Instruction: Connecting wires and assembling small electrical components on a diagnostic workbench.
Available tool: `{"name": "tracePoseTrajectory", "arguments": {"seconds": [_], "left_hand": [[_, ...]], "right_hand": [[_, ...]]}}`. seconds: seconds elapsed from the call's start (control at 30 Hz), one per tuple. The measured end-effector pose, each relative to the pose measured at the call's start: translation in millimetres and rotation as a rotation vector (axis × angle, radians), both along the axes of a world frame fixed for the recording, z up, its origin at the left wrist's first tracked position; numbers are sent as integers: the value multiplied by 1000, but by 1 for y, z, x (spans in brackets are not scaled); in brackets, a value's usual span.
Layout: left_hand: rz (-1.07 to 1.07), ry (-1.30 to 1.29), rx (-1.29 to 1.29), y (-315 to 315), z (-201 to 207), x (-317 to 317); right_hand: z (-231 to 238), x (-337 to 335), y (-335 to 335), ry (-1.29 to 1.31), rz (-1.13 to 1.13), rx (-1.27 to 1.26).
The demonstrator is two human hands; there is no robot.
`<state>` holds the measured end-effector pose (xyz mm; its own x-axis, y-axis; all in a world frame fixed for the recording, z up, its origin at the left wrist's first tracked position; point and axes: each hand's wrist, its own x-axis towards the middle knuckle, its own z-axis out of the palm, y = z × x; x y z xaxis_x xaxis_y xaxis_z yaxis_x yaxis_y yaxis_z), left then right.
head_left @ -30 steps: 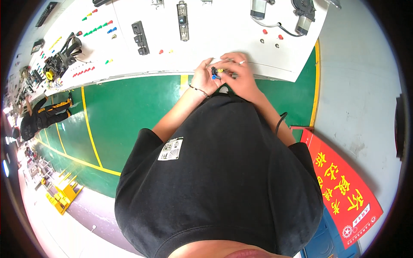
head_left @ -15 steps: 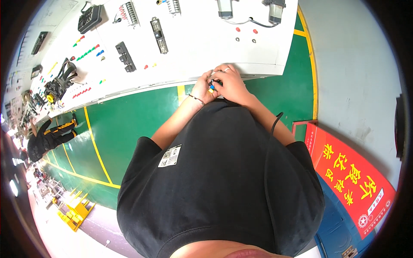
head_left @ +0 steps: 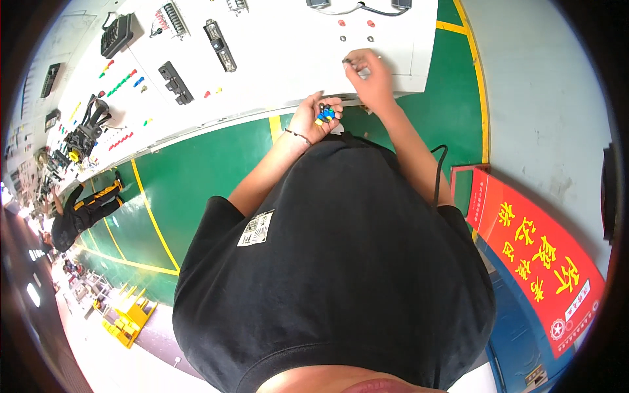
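My left hand (head_left: 308, 118) is cupped palm up just off the white table's near edge. Its curled fingers cradle a handful of small coloured pieces (head_left: 327, 113), blue, yellow, green and black; their exact kind is too small to tell. Over the tabletop, my right hand (head_left: 372, 80) pinches a small dark piece (head_left: 347, 61) between thumb and fingertips. Just beyond that hand lie two small grey rings (head_left: 371, 38), with two red pieces (head_left: 371, 23) farther off.
The white table (head_left: 275, 72) bears a long black connector strip (head_left: 219, 46), a black block (head_left: 175, 83), rows of coloured pieces (head_left: 122, 84) and a wire bundle (head_left: 85, 134). Another person (head_left: 78, 213) stands at its far left. A red board (head_left: 531, 255) stands on the right.
My right hand has left my left palm and moved forward over the table with a small dark piece. My left hand has opened out somewhat, showing the coloured pieces. The view has shifted slightly.
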<state>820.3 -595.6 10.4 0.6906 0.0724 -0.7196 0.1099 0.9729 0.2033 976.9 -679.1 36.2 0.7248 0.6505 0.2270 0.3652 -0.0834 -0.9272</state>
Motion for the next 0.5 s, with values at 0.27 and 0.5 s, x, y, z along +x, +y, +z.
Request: {"name": "tracePoseTrajectory", "arguments": {"seconds": [0.27, 0.5], "left_hand": [[56, -35, 23, 11, -4, -23], [71, -40, 41, 41, 2, -34]], "right_hand": [[5, 16, 28, -235, -87, 82], [-1, 13, 34, -363, -178, 17]]}}
